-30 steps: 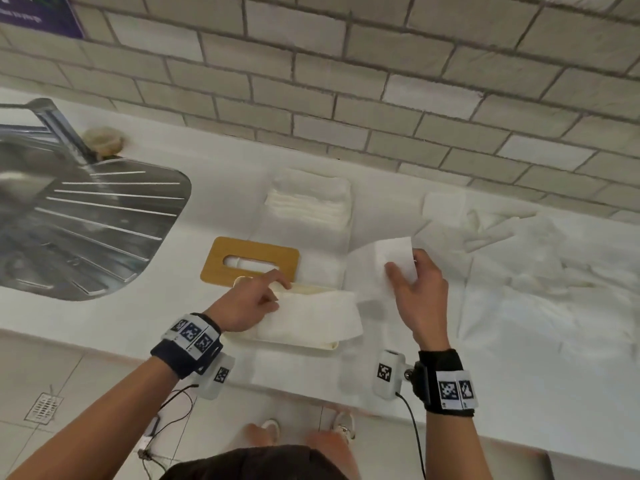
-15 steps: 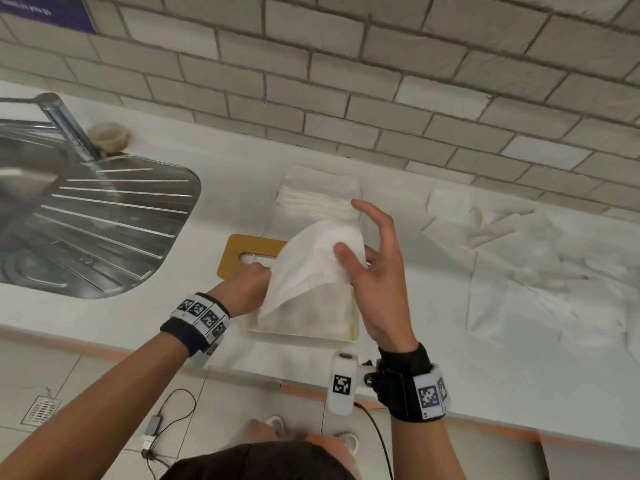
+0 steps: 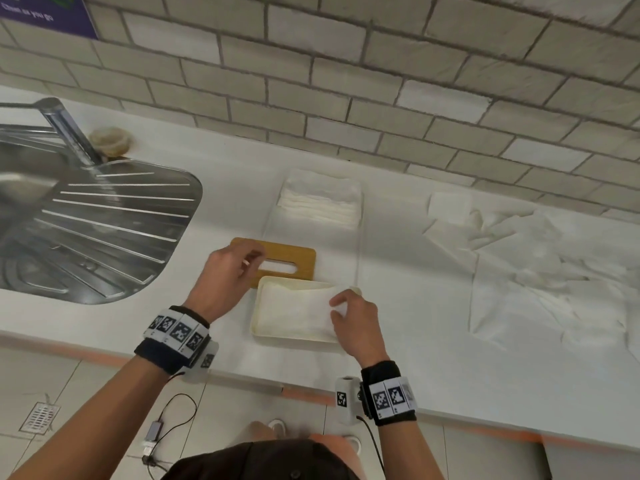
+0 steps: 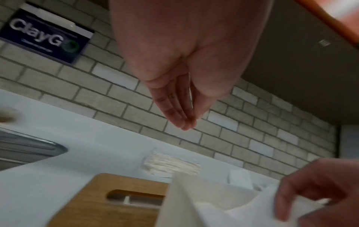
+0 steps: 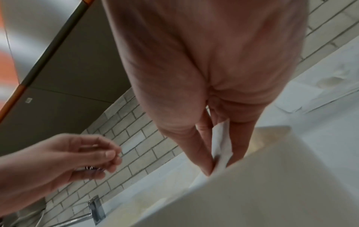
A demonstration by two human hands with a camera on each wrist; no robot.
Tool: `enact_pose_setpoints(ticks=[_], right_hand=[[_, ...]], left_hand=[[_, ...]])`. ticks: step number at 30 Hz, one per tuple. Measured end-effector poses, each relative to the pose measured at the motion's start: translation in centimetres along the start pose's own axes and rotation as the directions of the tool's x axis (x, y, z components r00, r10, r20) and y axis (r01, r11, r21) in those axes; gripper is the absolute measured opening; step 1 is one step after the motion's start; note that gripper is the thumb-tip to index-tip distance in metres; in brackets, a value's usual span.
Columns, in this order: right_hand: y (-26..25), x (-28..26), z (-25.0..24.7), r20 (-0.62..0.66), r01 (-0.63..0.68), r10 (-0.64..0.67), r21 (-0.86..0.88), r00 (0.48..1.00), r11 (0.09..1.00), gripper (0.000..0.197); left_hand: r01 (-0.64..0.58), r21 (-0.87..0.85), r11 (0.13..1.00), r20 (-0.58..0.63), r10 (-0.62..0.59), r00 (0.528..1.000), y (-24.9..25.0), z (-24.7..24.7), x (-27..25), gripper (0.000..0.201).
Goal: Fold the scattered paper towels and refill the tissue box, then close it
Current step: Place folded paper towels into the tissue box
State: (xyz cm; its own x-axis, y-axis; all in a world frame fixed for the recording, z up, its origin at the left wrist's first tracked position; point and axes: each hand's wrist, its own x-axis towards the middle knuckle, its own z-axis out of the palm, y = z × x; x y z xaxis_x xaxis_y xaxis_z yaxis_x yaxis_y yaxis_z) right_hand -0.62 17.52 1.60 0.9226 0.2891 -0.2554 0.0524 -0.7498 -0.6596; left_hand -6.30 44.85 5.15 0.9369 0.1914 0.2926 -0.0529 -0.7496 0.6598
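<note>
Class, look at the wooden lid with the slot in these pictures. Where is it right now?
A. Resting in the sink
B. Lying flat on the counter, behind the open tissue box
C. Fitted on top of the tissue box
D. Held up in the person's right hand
B: the wooden lid lies flat on the counter just behind the open tissue box, whose top is uncovered with a paper towel in it.

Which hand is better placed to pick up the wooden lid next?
Left, probably. The left hand hangs empty directly over the wooden lid, which lies flat beside the tissue box. The right hand is busy pinching the paper towel lying in the box.
</note>
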Motion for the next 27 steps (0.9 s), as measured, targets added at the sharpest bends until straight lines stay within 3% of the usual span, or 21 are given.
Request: enact_pose_setpoints(ticks=[3, 7, 11, 13, 16, 17, 21, 23, 27], right_hand=[[-0.1, -0.4, 0.6, -0.039, -0.034, 0.035, 0.009, 0.999, 0.999, 0.019], [-0.8, -1.0, 0.3, 0.01, 0.002, -0.001, -0.128, 1.0, 0.992, 0.026], [-2.1, -1.8, -1.7, -0.176, 0.115, -0.188, -0.361, 0.966, 0.926, 0.033], [-2.6, -1.2, -1.8, -0.1, 0.197, -0.253, -0.389, 0.962, 0.9, 0.033], [-2.5, 0.2, -0.7, 0.176, 0.216, -0.149, -0.47, 0.973, 0.856, 0.045], [-2.3, 0.5, -0.6, 0.216, 0.216, -0.122, -0.489, 0.969, 0.845, 0.05], [-1.7, 1.0, -0.7, 0.268, 0.223, -0.082, -0.551, 0.96, 0.804, 0.067], [-1.9, 1.2, -0.4, 0.281, 0.22, -0.058, -0.59, 0.958, 0.776, 0.064], [-1.3, 0.7, -1.0, 0.267, 0.238, -0.102, -0.549, 0.958, 0.801, 0.059]], left_hand=[[-0.118, -0.076, 0.99, 0.175, 0.13, 0.976, 2.7, 2.0, -0.7, 0.007], [-0.219, 0.009, 0.976, 0.373, 0.2, 0.906, 3.0, 5.4, -1.3, 0.007], [-0.251, 0.107, 0.962, 0.5, 0.166, 0.85, 2.9, 7.4, -1.0, 0.012], [-0.247, 0.194, 0.949, 0.593, 0.087, 0.8, 2.6, 7.9, -0.6, 0.017], [-0.281, 0.333, 0.9, 0.723, -0.052, 0.689, 1.9, 7.5, 0.2, 0.031], [-0.29, 0.353, 0.89, 0.746, -0.081, 0.661, 1.7, 7.2, 0.4, 0.036], [-0.422, 0.452, 0.786, 0.748, -0.077, 0.659, 1.1, 7.2, 0.4, 0.039], [-0.458, 0.486, 0.744, 0.742, -0.074, 0.666, 1.1, 7.8, 0.1, 0.039], [-0.434, 0.499, 0.75, 0.734, -0.098, 0.672, 2.9, 7.5, 0.9, 0.027]])
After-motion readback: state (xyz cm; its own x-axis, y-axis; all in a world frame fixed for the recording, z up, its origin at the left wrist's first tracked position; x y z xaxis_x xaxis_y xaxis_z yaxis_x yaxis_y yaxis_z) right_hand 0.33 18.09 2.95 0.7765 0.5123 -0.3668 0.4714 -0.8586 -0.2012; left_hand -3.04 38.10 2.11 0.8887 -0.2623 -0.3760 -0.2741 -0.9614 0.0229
